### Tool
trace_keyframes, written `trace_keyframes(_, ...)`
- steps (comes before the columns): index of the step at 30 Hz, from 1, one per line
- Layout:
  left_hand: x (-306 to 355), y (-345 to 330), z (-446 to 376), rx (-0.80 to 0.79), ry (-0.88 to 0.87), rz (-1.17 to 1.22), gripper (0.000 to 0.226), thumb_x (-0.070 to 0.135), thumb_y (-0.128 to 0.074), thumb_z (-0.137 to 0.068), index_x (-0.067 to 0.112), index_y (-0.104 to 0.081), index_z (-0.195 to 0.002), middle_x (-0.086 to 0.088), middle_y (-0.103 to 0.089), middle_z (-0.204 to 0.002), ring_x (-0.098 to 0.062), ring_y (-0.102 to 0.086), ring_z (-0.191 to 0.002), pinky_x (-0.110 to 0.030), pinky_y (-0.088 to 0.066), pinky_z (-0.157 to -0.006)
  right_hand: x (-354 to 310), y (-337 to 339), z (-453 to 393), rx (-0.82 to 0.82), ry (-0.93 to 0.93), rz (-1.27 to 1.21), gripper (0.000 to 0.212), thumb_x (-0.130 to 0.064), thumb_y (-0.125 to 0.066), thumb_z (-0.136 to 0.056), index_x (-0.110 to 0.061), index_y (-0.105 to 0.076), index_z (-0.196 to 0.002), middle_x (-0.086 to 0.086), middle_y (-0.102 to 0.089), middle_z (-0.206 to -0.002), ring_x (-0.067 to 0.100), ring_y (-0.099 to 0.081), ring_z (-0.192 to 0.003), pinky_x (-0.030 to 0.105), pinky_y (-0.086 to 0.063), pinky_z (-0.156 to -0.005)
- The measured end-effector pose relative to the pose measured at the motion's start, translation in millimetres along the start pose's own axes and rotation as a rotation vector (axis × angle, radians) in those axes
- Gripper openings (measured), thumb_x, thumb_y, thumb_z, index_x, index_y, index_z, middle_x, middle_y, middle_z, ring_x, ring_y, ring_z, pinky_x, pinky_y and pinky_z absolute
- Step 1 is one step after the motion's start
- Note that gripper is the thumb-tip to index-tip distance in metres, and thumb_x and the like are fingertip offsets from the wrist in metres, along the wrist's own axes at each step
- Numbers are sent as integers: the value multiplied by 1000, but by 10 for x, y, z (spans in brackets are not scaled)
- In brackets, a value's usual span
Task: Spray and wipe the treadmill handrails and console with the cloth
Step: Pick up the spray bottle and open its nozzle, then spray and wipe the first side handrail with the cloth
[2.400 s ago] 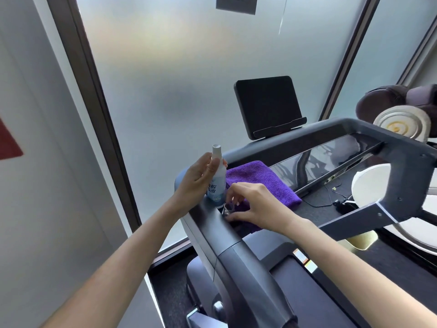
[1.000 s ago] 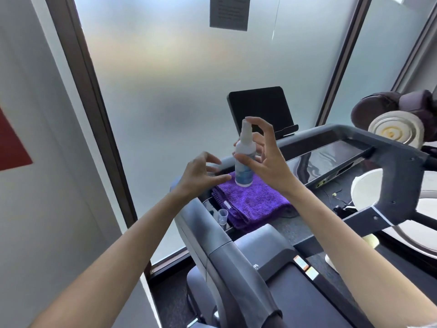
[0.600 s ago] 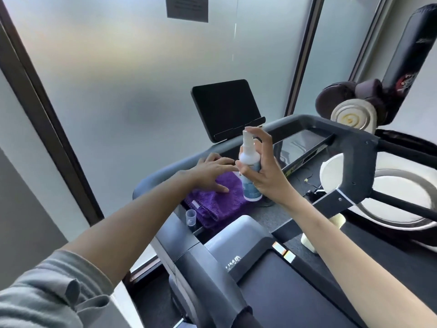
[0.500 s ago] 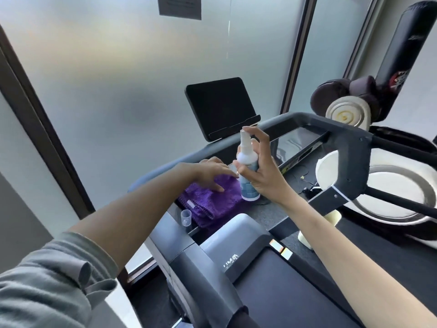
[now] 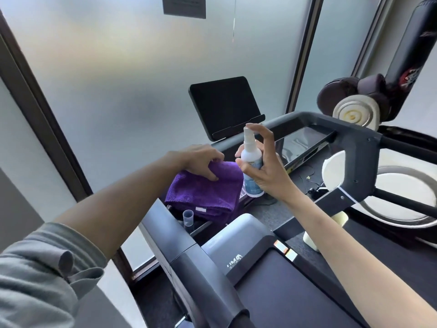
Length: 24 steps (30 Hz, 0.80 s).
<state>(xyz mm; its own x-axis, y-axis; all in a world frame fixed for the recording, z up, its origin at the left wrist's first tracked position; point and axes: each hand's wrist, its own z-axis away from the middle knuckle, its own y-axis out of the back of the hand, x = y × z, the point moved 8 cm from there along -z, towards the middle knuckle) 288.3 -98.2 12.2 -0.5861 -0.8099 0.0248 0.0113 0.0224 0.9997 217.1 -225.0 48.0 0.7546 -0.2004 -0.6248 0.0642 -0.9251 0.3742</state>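
Indoors, beside a frosted window, a dark grey treadmill [image 5: 212, 280] fills the near scene, its grey tubular handrails [image 5: 343, 129] looping round a glossy black console panel [image 5: 305, 143] with a black tablet-style screen [image 5: 224, 105] standing at the far end. A folded purple microfibre cloth [image 5: 203, 190] lies on the console tray at the left, soft and light, likely to bunch unless taken in a full pinch across its folds. The person's left hand [image 5: 198, 159] rests on its far edge, fingers curled over the fabric with the thumb pressed on top, the grip beginning to gather it. The right hand [image 5: 267, 171] holds a small white plastic spray bottle [image 5: 251, 166] upright just right of the cloth, grip wrapped round the body, index finger arched above the nozzle. Light and smooth, the bottle seems best held mid-body. A small clear plastic cap [image 5: 188, 217] stands at the tray's near edge.
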Motion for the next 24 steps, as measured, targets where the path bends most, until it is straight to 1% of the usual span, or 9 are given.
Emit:
trace_keyframes(2, -60, 9, 29, 10, 49, 2, 30, 35, -72, -80, 18, -49, -88, 8, -44, -71, -21, -46, -75, -29, -30, -64, -1, -55, -13, -16, 1, -18, 62, -6, -64, -88, -35, -30, -131, 16, -55, -80, 32, -53, -67, 36, -49, -68)
trace_keyframes(4, -113, 0, 54, 31, 113, 34, 38, 37, -71, -81, 14, -51, -104, -1, -55, -90, -27, -53, -88, -30, -33, -68, 15, -89, -25, -23, -3, -21, 62, -6, -64, -88, -34, -29, -131, 20, -51, -79, 35, -50, -66, 41, -48, -66)
trace_keyframes(8, -225, 239, 169, 200, 238, 131, 59, 40, -73, -80, 12, -45, -124, -8, -59, -119, -28, -55, -104, -32, -35, -75, 78, -43, -50, -13, -21, -53, 69, -5, -69, -84, -26, -26, -133, 12, -53, -78, 27, -54, -68, 37, -52, -70)
trace_keyframes(10, -303, 467, 292, 311, 296, 254, 61, 42, -77, -76, 13, -51, -123, -7, -63, -114, -27, -58, -104, -33, -42, -79, 104, 54, -80, 15, -23, -65, 71, 0, -68, -82, -24, -25, -133, 7, -53, -80, 22, -55, -68, 31, -52, -72)
trace_keyframes(14, -502, 849, 752, 584, 494, 543, 38, 46, -79, -73, 15, -69, -93, -4, -71, -88, -22, -66, -83, -32, -50, -76, -16, 224, -162, 79, 36, -83, 76, 5, -66, -82, -43, -26, -125, 9, -52, -102, 23, -56, -74, 26, -51, -76)
trace_keyframes(17, -483, 858, 1166, 803, 626, 973, 33, 42, -80, -74, 27, -64, -99, 5, -70, -98, -13, -66, -88, -29, -54, -76, -134, 269, -250, 105, 84, -85, 77, 8, -65, -81, -44, -27, -123, 12, -53, -97, 23, -56, -74, 26, -52, -74)
trace_keyframes(19, -380, 730, 1327, 850, 677, 1218, 31, 32, -79, -77, 25, -63, -103, 3, -70, -103, -16, -67, -94, -28, -56, -76, -193, 218, -277, 72, 73, -127, 74, 9, -63, -80, -35, -26, -127, 13, -53, -93, 31, -58, -68, 36, -56, -67)
trace_keyframes(21, -252, 547, 1468, 853, 787, 1366, 35, 26, -81, -76, 16, -66, -106, -3, -71, -102, -21, -68, -96, -30, -57, -75, -265, 150, -241, 48, 36, -147, 73, 11, -61, -76, -25, -28, -131, 13, -51, -111, 28, -58, -64, 42, -58, -58)
trace_keyframes(24, 54, 352, 1636, 803, 921, 1432, 44, 28, -83, -71, 13, -63, -107, -5, -69, -100, -22, -66, -91, -31, -55, -71, -467, 56, -68, 26, 87, -61, 76, 9, -62, -70, -22, -31, -132, -14, -43, -125, 23, -57, -65, 46, -55, -53)
